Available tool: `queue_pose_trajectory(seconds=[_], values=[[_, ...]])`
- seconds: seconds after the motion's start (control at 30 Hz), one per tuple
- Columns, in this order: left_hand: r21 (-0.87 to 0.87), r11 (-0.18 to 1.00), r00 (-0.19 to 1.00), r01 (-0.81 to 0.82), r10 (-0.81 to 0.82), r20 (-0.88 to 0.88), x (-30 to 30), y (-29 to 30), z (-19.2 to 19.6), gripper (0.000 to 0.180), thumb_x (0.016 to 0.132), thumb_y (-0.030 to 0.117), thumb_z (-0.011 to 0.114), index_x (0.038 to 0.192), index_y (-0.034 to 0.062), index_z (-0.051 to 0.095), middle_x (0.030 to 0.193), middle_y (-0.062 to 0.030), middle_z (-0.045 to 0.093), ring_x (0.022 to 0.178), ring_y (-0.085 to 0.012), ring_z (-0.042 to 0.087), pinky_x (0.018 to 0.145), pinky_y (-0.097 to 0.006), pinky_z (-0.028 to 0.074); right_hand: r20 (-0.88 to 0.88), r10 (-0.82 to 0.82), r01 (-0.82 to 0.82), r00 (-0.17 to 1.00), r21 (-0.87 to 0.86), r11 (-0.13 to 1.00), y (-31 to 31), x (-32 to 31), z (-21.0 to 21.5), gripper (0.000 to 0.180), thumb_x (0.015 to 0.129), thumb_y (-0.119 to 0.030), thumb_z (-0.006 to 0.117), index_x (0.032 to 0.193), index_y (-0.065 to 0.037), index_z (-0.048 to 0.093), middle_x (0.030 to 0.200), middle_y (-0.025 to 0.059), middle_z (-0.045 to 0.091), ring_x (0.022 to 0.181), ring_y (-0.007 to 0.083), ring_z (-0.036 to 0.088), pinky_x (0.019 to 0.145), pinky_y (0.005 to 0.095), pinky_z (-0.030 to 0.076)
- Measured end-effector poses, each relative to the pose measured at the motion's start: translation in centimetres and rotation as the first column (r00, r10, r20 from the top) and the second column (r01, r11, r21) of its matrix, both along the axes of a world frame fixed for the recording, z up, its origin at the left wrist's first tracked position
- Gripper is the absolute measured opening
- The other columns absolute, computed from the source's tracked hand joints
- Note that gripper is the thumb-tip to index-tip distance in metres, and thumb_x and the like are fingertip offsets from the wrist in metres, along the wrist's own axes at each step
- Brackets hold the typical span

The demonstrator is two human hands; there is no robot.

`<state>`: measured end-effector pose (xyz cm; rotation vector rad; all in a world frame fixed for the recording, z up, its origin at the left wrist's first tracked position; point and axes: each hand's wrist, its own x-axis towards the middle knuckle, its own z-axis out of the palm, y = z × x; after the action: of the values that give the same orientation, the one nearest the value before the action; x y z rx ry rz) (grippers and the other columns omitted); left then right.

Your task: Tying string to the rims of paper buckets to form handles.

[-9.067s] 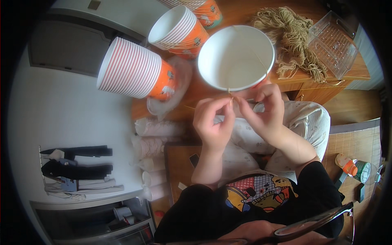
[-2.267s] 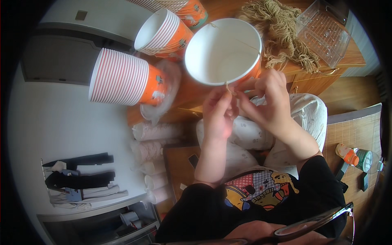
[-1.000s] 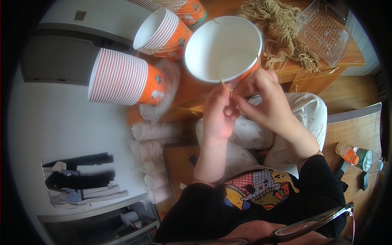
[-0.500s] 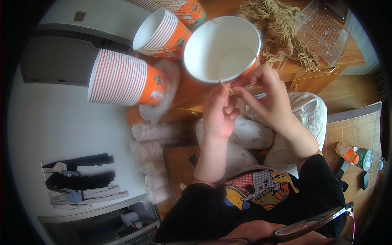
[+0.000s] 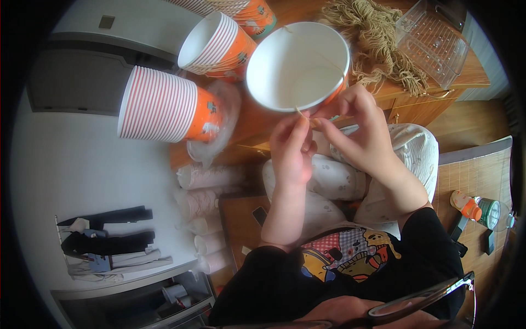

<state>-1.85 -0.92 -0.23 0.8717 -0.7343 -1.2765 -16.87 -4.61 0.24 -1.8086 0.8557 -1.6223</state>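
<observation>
A large paper bucket (image 5: 290, 60), white inside and orange outside, stands on the table with its mouth tilted toward me. Thin tan string passes at its rim, and a strand shows inside. Just below the near rim, my left hand (image 5: 294, 151) pinches the short string end (image 5: 299, 112) between thumb and finger. Close against it, my right hand (image 5: 364, 129) has its thumb and fingertips together on the same string. Exactly how the string runs between the fingertips is too small to tell.
Left of the bucket lies a tall nested stack of paper buckets (image 5: 159, 104) on clear plastic. Behind it are a shorter stack (image 5: 211, 46) and another (image 5: 255, 16). A bundle of tan strings (image 5: 378, 41) lies right, beside a clear plastic tray (image 5: 433, 44). Bottles (image 5: 466, 204) stand farther right.
My left hand has turned slightly and its fingers have curled in closer at the string. The right hand has shifted only a little; the bucket stays put.
</observation>
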Motion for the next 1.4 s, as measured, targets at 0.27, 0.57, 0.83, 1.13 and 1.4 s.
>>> queue_pose_trajectory(seconds=[0.27, 0.57, 0.83, 1.13, 1.4], values=[[-0.04, 0.998, 0.997, -0.038, 0.041, 0.068, -0.1, 0.0, -0.1, 0.015, 0.092, 0.016, 0.068, 0.102, 0.0048, 0.067, 0.068, 0.0067, 0.052, 0.055, -0.0012, 0.04, 0.045, -0.019, 0.028, -0.02, -0.014, 0.013, 1.0, -0.039, 0.999, -0.2, 0.1, -0.1, 0.032, 0.074, -0.01, 0.077, 0.087, -0.01, 0.048, 0.078, 0.0013, 0.053, 0.073, 0.0191, 0.055, 0.074, 0.0327, 0.037], [-0.034, 0.999, 0.996, -0.029, 0.032, 0.079, 0.0, 0.0, -0.2, 0.015, 0.097, 0.022, 0.061, 0.099, 0.007, 0.065, 0.07, 0.0063, 0.054, 0.054, 0.0, 0.039, 0.044, -0.017, 0.029, 0.07, 0.076, -0.076, 0.995, -0.008, 0.997, -0.4, 0.9, -0.7, 0.034, 0.072, -0.005, 0.075, 0.087, -0.01, 0.044, 0.076, 0.0008, 0.058, 0.076, 0.0195, 0.054, 0.075, 0.0327, 0.038], [0.007, 1.0, 0.994, -0.019, 0.019, 0.107, -0.4, 0.4, 0.6, 0.017, 0.1, 0.021, 0.057, 0.105, 0.0067, 0.064, 0.071, 0.006, 0.055, 0.053, 0.0008, 0.037, 0.043, -0.017, 0.028, 0.042, 0.015, -0.013, 0.999, -0.028, 1.0, -0.2, 0.9, -0.8, 0.036, 0.072, -0.003, 0.074, 0.088, -0.01, 0.043, 0.077, 0.001, 0.061, 0.075, 0.0198, 0.059, 0.075, 0.0334, 0.039], [0.01, 0.991, 0.99, 0.132, -0.132, -0.046, 0.6, 0.2, 0.2, 0.018, 0.101, 0.026, 0.055, 0.107, 0.0113, 0.063, 0.08, 0.0066, 0.057, 0.055, 0.0013, 0.037, 0.043, -0.015, 0.028, 0.054, 0.022, -0.021, 0.998, -0.007, 1.0, -0.4, 0.2, -0.8, 0.035, 0.075, -0.007, 0.076, 0.092, -0.007, 0.046, 0.077, 0.0036, 0.051, 0.072, 0.0202, 0.055, 0.071, 0.0339, 0.039], [0.049, 0.983, 0.979, 0.176, -0.169, -0.115, 0.3, 0.0, 0.7, 0.017, 0.102, 0.027, 0.054, 0.108, 0.015, 0.063, 0.081, 0.0067, 0.056, 0.055, 0.0017, 0.037, 0.042, -0.014, 0.028, 0.045, 0.076, -0.077, 0.996, 0.043, 0.996, -0.3, -0.1, -0.4, 0.032, 0.079, -0.009, 0.075, 0.09, -0.006, 0.045, 0.076, 0.0049, 0.049, 0.072, 0.0217, 0.051, 0.068, 0.0343, 0.04]])
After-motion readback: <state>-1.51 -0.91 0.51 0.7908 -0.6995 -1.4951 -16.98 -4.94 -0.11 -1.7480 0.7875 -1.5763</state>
